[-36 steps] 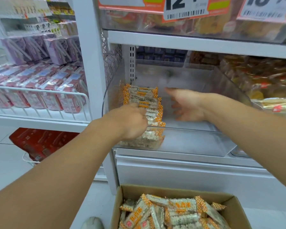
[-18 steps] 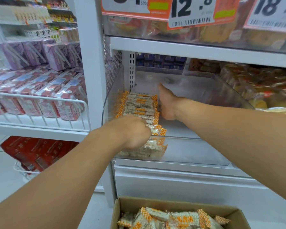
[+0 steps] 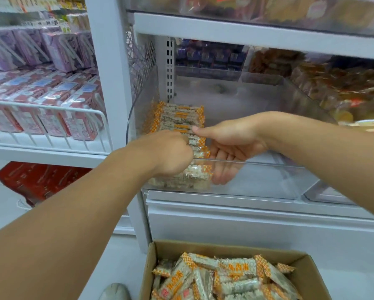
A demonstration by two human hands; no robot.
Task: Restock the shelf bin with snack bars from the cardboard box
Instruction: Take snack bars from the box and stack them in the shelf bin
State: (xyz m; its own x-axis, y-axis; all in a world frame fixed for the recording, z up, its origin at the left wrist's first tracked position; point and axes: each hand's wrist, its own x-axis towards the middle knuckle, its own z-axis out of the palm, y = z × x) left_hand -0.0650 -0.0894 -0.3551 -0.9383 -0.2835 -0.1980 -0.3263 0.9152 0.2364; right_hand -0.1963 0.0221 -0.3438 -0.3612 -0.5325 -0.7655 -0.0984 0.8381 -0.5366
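Since the earlier frame our right hand (image 3: 231, 146) has drawn back from the rear of the bin (image 3: 268, 176) to its front, beside the bars (image 3: 179, 122).

Item, bin: clear plastic, on the white shelf (image 3: 246, 204), at centre of view. Its front wall runs from 9 to 3 o'clock below our hands.

Item, bars: white wrappers with orange checked ends, stacked in a row along the bin's left wall, running from the front toward 12 o'clock. The remainder of the bin floor, toward 3 o'clock, is bare.

Item, left hand (image 3: 171, 152): knuckles up, fingers curled down on the near end of the row of bars. We cannot tell whether it grips one bar or merely presses on the stack.

Item, right hand: palm turned toward 9 o'clock, fingers loosely extended and pointing down inside the front wall, just beside the right ends of the near bars. The thumb points at 9 o'clock and nearly meets the left hand. It holds nothing that we can see.

Item, box (image 3: 307, 269): brown cardboard, open, on the floor at 6 o'clock, with more loose bars inside.

Item, neighbouring stock: pink and purple cartons (image 3: 52, 109) behind a white wire rail at 9 o'clock; red packs (image 3: 36, 180) low at 8 o'clock; orange-brown bagged snacks (image 3: 341, 94) at 2 o'clock.

Item, shoe toe (image 3: 114, 292): grey, at 7 o'clock beside the box.
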